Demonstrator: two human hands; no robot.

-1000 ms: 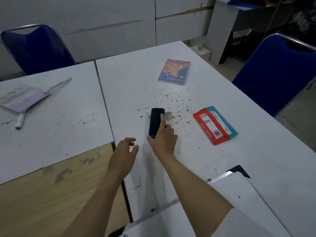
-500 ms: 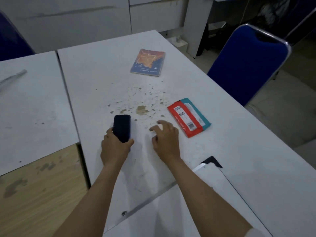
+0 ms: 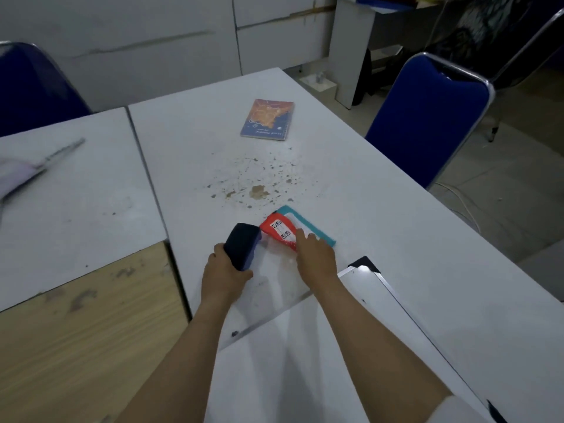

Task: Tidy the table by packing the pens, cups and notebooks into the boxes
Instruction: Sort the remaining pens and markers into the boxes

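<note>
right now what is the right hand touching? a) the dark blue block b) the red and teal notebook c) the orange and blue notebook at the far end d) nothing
b: the right hand lies with its fingers on the red and teal notebook, while the left hand holds the dark blue block.

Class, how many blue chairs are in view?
2: one chair at the table's right side, one chair far left, partly cut off. Others may be out of view.
</note>
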